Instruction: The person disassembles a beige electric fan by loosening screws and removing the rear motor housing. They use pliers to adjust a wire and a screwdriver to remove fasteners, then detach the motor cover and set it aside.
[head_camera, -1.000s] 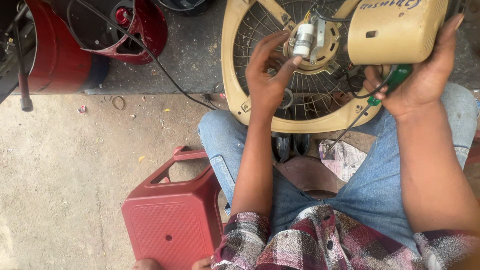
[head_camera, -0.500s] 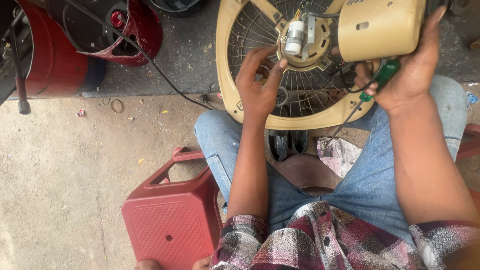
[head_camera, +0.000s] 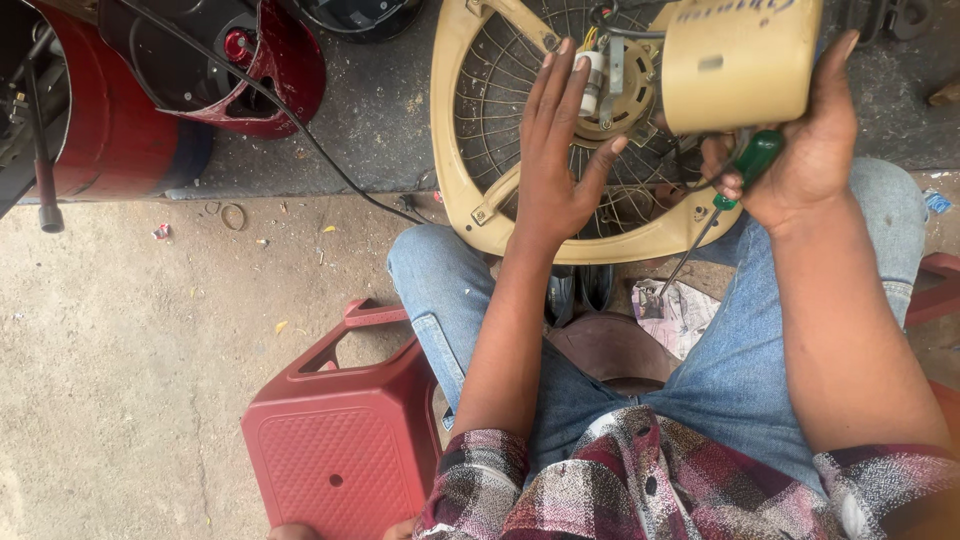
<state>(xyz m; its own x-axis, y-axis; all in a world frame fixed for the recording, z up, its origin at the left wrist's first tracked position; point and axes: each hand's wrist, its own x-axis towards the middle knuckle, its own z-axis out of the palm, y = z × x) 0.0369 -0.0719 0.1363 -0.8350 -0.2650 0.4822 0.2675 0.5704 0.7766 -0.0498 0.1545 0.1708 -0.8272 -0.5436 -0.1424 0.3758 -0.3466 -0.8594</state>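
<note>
right hand (head_camera: 800, 165) has its grip wrapped round the cream motor housing (head_camera: 738, 62) with a green screwdriver (head_camera: 735, 180) tucked in; left hand (head_camera: 560, 160) just let go of the small capacitor (head_camera: 592, 82), fingers now flat and spread over the fan guard (head_camera: 470, 150) propped on the knees

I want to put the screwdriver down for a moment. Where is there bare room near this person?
Bare concrete floor lies open left of the red stool, below the black cable. The stool's top is also free. It is crowded around the fan guard, where the left hand and right hand work.
</note>
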